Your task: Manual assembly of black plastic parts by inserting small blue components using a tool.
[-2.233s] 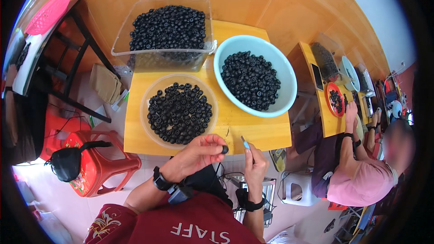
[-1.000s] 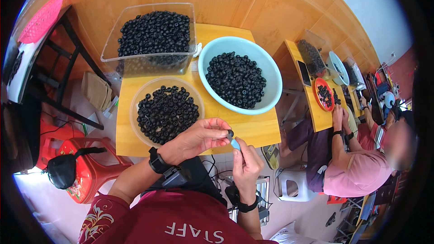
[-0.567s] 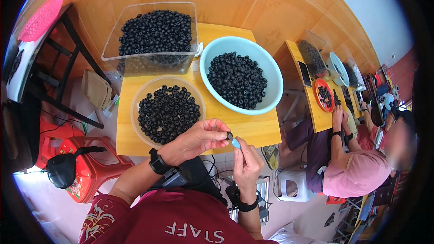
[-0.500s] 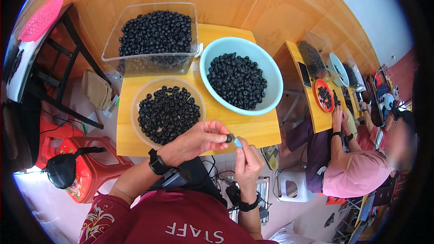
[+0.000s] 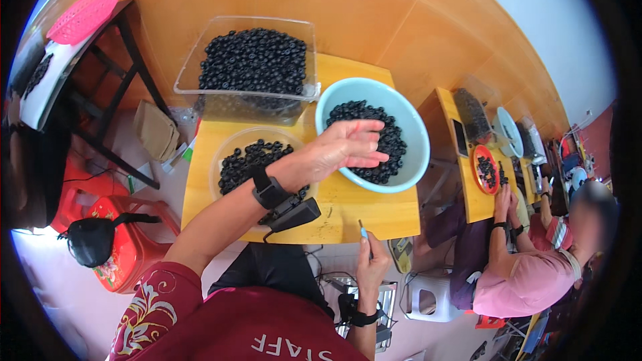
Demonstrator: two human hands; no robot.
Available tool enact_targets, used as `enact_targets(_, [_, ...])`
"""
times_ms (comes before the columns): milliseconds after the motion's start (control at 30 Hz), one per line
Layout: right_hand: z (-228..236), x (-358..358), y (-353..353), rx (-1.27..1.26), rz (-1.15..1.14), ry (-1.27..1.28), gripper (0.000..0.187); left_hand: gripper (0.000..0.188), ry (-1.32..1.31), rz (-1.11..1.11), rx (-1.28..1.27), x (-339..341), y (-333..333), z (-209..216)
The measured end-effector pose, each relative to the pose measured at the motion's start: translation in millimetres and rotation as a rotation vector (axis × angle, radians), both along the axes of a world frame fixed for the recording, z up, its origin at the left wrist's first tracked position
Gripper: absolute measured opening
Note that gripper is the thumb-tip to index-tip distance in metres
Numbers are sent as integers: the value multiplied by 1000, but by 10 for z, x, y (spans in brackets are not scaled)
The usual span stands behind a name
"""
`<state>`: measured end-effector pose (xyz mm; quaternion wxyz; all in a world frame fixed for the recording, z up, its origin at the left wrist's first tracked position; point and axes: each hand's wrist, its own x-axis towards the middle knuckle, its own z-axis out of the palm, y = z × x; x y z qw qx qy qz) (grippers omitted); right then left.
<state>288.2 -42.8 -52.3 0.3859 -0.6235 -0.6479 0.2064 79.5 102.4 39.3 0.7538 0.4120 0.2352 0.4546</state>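
My left hand is stretched over the light blue basin, fingers apart and nothing visible in them. Small round black pieces with holes fill much of that basin. Near the front edge of the yellow table, my right hand is closed around a small blue-handled tool with a thin dark tip pointing up. A round clear tub of similar black pieces lies partly under my left forearm, which hides some of it.
Behind the tub stands a clear rectangular bin heaped with black pieces. A red stool with a black bag is at the left. To the right, a person in pink sits working at another yellow table.
My left hand has moved from beside the tool, where it pinched a black piece, to over the basin, and its fingers have opened. My right hand has lowered slightly, still holding the tool.
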Motion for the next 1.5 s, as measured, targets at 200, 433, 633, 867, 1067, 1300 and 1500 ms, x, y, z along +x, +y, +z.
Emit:
enact_targets(200, [-97, 66, -46, -52, 15, 12, 23, 34, 425, 167, 53, -832, -398, -101])
enact_targets(433, [-96, -119, -53, -47, 71, 8, 22, 22, 1054, 333, 95, -1254, -886, -978])
enact_targets(633, [-109, -223, -89, -1, 125, 7, 21, 25, 1412, 478, 439, -965, -944, -957])
enact_targets(867, [-110, -244, -137, -5, 137, 11, 21, 23, 1371, 448, 473, -961, -951, -1087])
enact_targets(1067, [-33, -263, -142, -30, 131, 35, 21, 12, 742, 380, 72, -995, -979, -891])
enact_targets(1300, [95, -296, -122, -18, 122, 39, 21, 13, -152, 94, -215, -626, -1211, -693])
enact_targets(1500, [200, -355, -96, 74, 158, 86, 19, 22, -331, 51, -306, -364, -1241, -921])
